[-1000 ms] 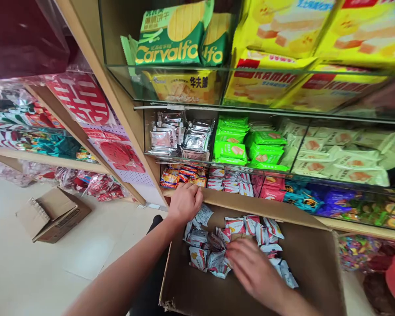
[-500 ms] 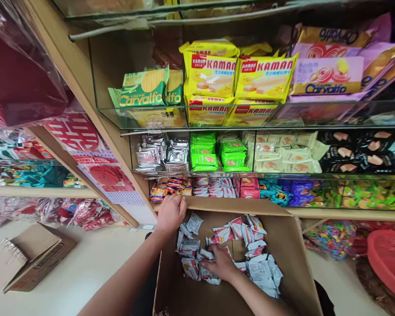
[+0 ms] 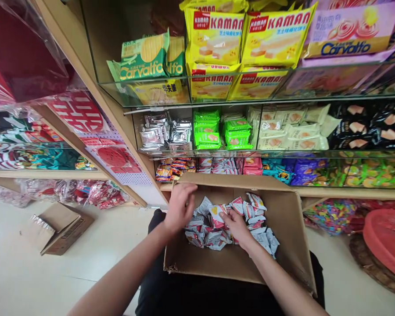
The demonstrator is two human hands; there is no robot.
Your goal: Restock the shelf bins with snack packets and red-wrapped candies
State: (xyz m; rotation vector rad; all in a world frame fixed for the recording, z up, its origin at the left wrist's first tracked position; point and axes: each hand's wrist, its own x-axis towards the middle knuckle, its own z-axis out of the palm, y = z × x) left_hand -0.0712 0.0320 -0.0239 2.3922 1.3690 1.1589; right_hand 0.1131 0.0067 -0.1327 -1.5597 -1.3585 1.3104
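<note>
KAMAN on yellow packets (image 3: pixel 213 39), Carvalfo on green packet (image 3: pixel 143 59) and lilac packet (image 3: pixel 352 30), 华夫 on flat packet (image 3: pixel 158 93), 囍 on red sheet (image 3: pixel 77 112)

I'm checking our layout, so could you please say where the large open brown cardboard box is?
In the head view, the large open brown cardboard box is low, right of centre, over black trousers, with the right hand inside.

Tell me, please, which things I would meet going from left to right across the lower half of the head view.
Smaller cardboard box → left hand → pinched packet → right hand → bag of multicoloured pieces → red basket.
</note>
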